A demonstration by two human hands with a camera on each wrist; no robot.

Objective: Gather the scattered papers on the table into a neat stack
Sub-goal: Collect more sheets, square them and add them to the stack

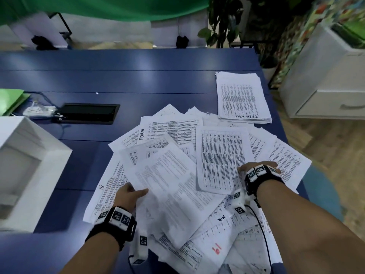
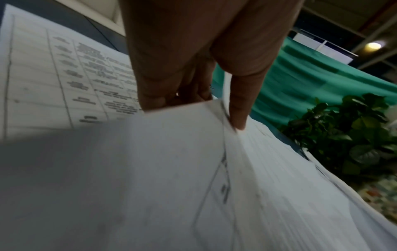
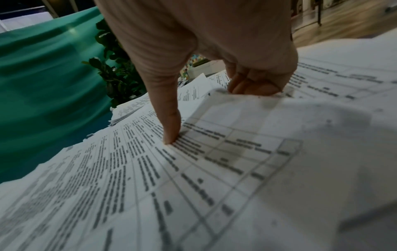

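Observation:
Several printed sheets lie in a loose, overlapping heap (image 1: 177,155) on the near right of the blue table (image 1: 138,80). A squared stack of papers (image 1: 242,97) sits apart at the back right. My left hand (image 1: 134,193) pinches the left edge of a text sheet (image 1: 169,180), thumb on top and fingers under it; in the left wrist view that hand (image 2: 199,108) holds the lifted sheet (image 2: 171,161). My right hand (image 1: 256,168) grips the right edge of a table-printed sheet (image 1: 221,159). In the right wrist view its thumb (image 3: 169,135) presses the sheet (image 3: 150,178) and the fingers (image 3: 253,86) curl behind its edge.
A white open box (image 1: 29,155) stands at the table's left. Behind it lie a black inset hatch (image 1: 88,113), a power strip (image 1: 39,110) and a green folder (image 1: 9,99). A white drawer cabinet (image 1: 325,86) and a plant (image 1: 223,26) stand beyond the right edge.

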